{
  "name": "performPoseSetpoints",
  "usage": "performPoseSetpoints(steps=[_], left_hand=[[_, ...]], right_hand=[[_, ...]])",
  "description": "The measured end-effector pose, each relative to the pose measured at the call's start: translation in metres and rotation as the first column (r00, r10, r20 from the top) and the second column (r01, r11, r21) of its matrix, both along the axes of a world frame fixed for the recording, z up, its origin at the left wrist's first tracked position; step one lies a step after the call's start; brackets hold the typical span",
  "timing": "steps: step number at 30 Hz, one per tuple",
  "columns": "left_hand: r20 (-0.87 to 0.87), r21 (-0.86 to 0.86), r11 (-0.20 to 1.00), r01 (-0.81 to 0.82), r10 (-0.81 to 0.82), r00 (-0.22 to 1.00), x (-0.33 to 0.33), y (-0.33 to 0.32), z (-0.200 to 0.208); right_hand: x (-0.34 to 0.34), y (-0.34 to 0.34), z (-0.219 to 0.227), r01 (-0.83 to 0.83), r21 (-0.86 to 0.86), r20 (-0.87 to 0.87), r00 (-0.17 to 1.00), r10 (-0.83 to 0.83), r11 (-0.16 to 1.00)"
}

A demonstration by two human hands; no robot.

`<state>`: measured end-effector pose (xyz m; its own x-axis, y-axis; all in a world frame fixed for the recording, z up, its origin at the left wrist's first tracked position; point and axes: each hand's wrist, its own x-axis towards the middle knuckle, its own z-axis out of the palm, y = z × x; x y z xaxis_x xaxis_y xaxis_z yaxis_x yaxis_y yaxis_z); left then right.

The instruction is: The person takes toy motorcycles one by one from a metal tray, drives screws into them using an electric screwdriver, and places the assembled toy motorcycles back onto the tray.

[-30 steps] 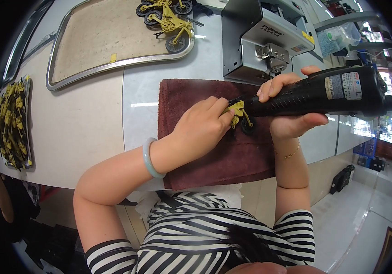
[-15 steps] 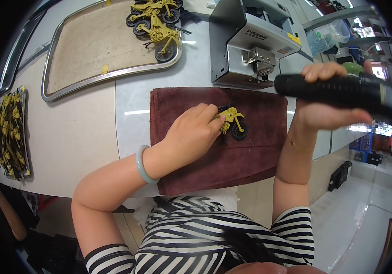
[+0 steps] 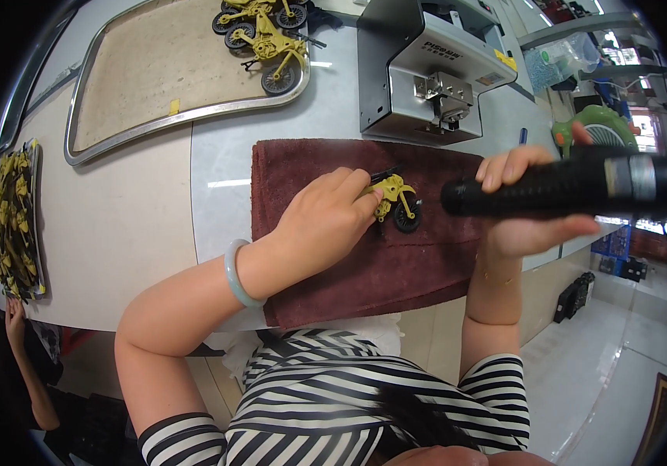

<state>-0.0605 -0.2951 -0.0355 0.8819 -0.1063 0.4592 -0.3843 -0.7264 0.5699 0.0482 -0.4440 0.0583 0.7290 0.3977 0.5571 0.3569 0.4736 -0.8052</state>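
Observation:
My left hand (image 3: pixel 325 221) pinches a small yellow toy motorbike (image 3: pixel 395 198) with black wheels and holds it down on a dark red cloth (image 3: pixel 395 268). A pale green bangle sits on that wrist. My right hand (image 3: pixel 524 202) grips a thick black electric screwdriver (image 3: pixel 574 186), held level to the right of the toy, its tip lifted clear of it.
A grey screw-feeder machine (image 3: pixel 426 70) stands behind the cloth. At the back left a metal-rimmed tray (image 3: pixel 116 144) carries several finished yellow motorbikes (image 3: pixel 267 35). A second tray of yellow parts (image 3: pixel 7 221) lies far left. Another person's hand (image 3: pixel 15 318) shows at the lower left edge.
My right hand has drawn the screwdriver away from the toy, to the right and upward. My left hand stays on the motorbike on the cloth.

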Motion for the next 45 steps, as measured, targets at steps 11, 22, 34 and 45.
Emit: performPoseSetpoints(steps=[11, 22, 34, 45], left_hand=[[-0.006, 0.014, 1.0, -0.002, 0.002, 1.0, -0.002, -0.002, 0.003], [0.01, 0.016, 1.0, -0.011, 0.011, 1.0, 0.0, -0.004, 0.003], [-0.107, -0.107, 0.994, 0.019, -0.031, 0.994, -0.007, 0.004, 0.01], [-0.376, -0.246, 0.935, 0.255, -0.335, 0.864, 0.005, 0.037, 0.018]], right_hand=[[-0.022, -0.022, -0.023, 0.005, -0.062, -0.013, 1.0, -0.006, 0.998], [-0.024, -0.024, -0.026, -0.105, -0.066, 0.02, 0.994, 0.106, 0.992], [0.056, 0.023, 0.031, 0.203, 0.117, 0.288, 0.93, -0.229, 0.972], [0.012, 0.023, 0.016, -0.105, 0.049, 0.046, 0.994, 0.103, 0.993]])
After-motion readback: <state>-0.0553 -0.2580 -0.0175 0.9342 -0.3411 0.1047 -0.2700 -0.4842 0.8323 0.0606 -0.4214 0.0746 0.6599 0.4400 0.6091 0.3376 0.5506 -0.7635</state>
